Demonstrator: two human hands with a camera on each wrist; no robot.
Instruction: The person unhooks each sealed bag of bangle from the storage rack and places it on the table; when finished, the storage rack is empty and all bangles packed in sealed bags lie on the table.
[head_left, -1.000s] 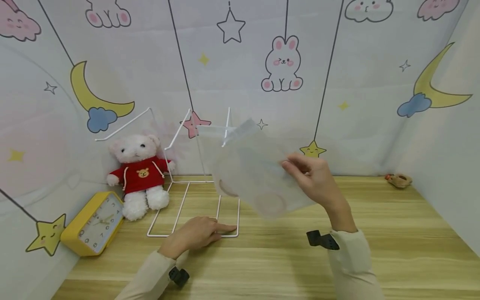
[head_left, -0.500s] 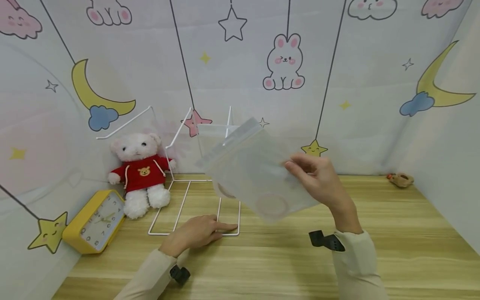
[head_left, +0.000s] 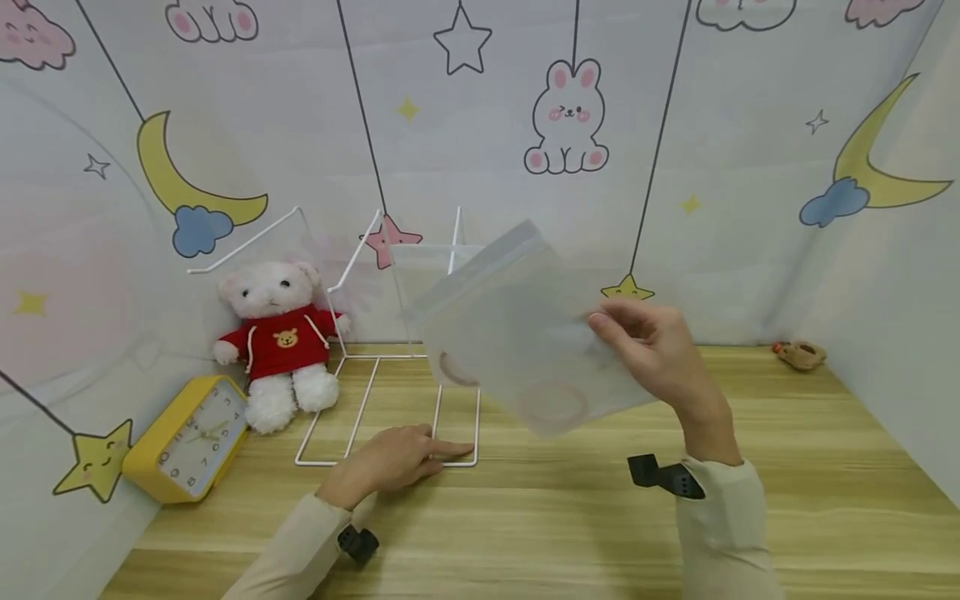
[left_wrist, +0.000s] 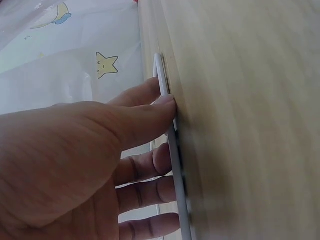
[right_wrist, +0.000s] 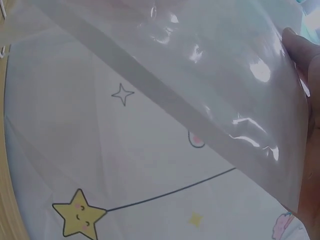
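Observation:
My right hand [head_left: 652, 354] pinches the right edge of a frosted plastic bag [head_left: 517, 333] between thumb and fingers. It hangs tilted above the table, with a paler strip along its upper left edge and a faint ring near its lower corner. In the right wrist view the bag [right_wrist: 200, 85] looks glossy and see-through. Behind it, another clear bag [head_left: 412, 279] hangs at the white wire rack [head_left: 367, 408], partly hidden. My left hand [head_left: 397, 458] presses the rack's front bottom wire, index finger stretched towards the corner. In the left wrist view, thumb and fingertips touch this wire [left_wrist: 180, 185].
A teddy bear [head_left: 288, 342] in a red sweater sits left of the rack, partly behind its wires. In front of the bear stands a yellow clock [head_left: 187, 442]. A small brown object [head_left: 801, 357] lies by the right wall on the wooden table [head_left: 570, 517].
My right hand has moved slightly right with the bag, which has turned so its paler strip shows more plainly. The left hand stays on the rack's wire.

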